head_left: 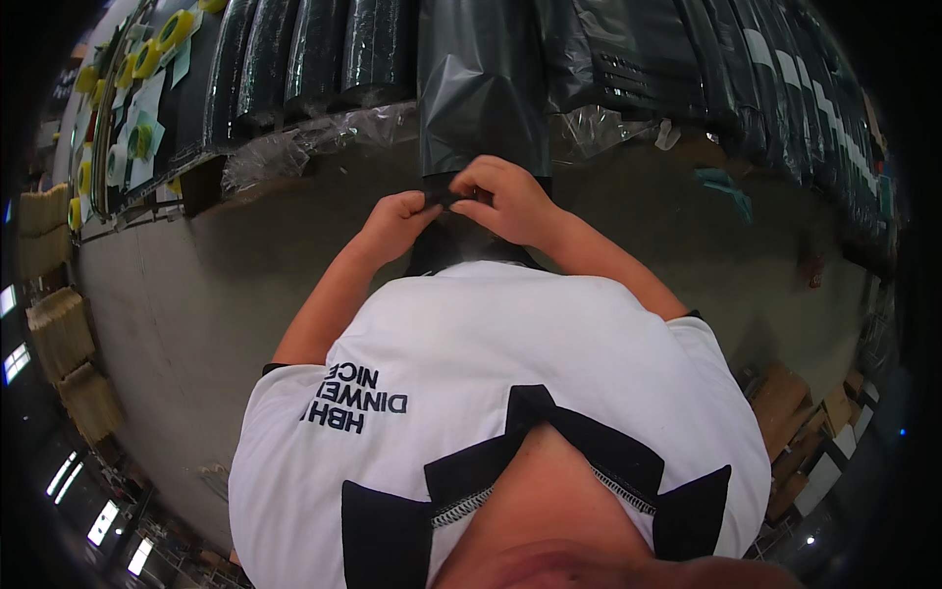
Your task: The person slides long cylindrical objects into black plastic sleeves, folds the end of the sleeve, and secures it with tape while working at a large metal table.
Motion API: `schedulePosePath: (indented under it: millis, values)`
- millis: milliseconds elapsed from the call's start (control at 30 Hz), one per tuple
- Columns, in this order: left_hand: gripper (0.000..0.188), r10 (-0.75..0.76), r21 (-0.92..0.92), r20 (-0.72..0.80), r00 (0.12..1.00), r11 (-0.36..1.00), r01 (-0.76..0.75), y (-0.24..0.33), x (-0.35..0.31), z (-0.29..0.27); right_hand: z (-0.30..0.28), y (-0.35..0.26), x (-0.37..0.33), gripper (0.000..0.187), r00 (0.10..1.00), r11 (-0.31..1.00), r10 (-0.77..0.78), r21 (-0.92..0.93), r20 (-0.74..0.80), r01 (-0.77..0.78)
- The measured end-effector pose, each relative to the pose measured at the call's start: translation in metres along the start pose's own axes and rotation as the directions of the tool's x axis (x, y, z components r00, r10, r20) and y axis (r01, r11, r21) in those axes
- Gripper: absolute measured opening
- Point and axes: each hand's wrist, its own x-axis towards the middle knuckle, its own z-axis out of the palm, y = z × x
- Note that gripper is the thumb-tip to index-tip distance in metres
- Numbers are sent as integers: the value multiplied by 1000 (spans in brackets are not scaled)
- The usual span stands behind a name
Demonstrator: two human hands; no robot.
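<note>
Black plastic wrap near hands: left hand, right hand curled nearly closed, pinching small dark piece between them.

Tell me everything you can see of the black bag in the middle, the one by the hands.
The bag is black, glossy and plastic-looking, long and straight-sided, with pale highlights and creases toward its near end. It lies lengthwise, reaching closer to the person than the roll on its left; its far end is out of frame. The right hand overlaps its near edge. A dark piece is at the left hand's fingertips; whether it belongs to the bag is unclear.
</note>
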Motion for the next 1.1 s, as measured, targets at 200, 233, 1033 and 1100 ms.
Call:
schedulePosePath:
  millis: [200, 233, 1033, 1100]
  values:
    - [18, 165, 437, 101, 981, 879, -193, 18, 12, -18, 14, 1, 35, 13, 997, 992, 34, -125, 76, -24]
    - [19, 235, 490, 119, 965, 831, -263, 21, 10, -17, 15, 3, 33, 13, 994, 992, 49, -120, 99, -37]
    - [34, 611, 590, 713, 344, -258, -765, 46, 110, -60, -89, 81, 0, 49, 778, 298, -528, -784, 339, 544]
    - [44, 571, 596, 711, 411, -178, -783, 46, 105, -61, -93, 86, 4, 49, 791, 391, -491, -719, 365, 575]
